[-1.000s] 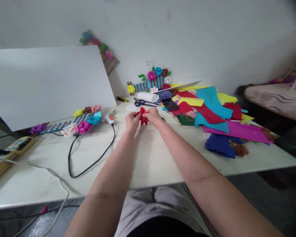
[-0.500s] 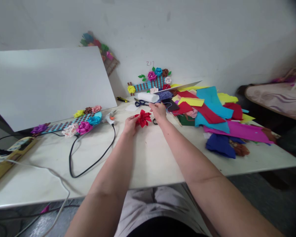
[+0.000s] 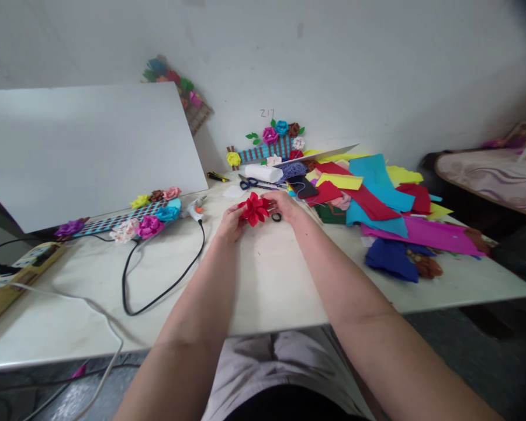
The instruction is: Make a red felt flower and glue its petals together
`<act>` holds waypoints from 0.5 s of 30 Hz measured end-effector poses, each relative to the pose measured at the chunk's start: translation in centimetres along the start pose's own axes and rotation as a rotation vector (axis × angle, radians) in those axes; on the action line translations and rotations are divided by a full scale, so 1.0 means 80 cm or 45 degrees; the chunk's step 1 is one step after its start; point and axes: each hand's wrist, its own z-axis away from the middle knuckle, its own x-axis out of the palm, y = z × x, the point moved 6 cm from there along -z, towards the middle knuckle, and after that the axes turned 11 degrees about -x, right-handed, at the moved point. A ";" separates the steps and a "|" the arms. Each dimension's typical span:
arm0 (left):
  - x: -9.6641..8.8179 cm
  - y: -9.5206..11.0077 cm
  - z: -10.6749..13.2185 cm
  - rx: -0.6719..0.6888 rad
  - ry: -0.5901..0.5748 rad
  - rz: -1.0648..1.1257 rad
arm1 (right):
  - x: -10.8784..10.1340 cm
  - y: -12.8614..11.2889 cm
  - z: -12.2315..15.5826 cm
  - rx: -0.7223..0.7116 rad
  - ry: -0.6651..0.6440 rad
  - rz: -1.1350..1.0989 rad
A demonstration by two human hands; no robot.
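Observation:
A red folded flower (image 3: 255,209) is held just above the white table (image 3: 263,280), between both my hands. My left hand (image 3: 231,221) pinches its left side with closed fingers. My right hand (image 3: 284,204) touches its right side, fingers curled against the petals. A small black ring (image 3: 276,217) lies on the table right below my right hand.
A glue gun (image 3: 195,206) with a black cord lies left of my hands, beside a woven strip with paper flowers (image 3: 127,219). Blue scissors (image 3: 251,183), a white roll (image 3: 263,172) and a heap of coloured felt sheets (image 3: 377,199) lie behind and right. A white board (image 3: 87,146) leans left.
The flower opened out in my left hand. My right hand let go, reached back toward the scissors and roll, then returned to the flower's right side.

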 end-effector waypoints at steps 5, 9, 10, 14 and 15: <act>-0.003 -0.002 -0.006 -0.003 -0.009 0.019 | -0.001 -0.010 -0.005 -0.223 -0.087 -0.025; -0.003 -0.003 -0.006 -0.006 -0.030 0.002 | 0.010 -0.019 -0.001 -0.317 -0.233 0.004; -0.003 -0.003 -0.006 -0.009 -0.028 -0.002 | 0.012 -0.021 -0.001 -0.342 -0.249 0.024; -0.001 -0.003 -0.005 -0.009 -0.022 -0.029 | 0.016 -0.019 -0.003 -0.386 -0.222 0.115; 0.000 -0.003 -0.005 -0.010 -0.017 -0.041 | 0.016 -0.017 -0.004 -0.389 -0.192 0.140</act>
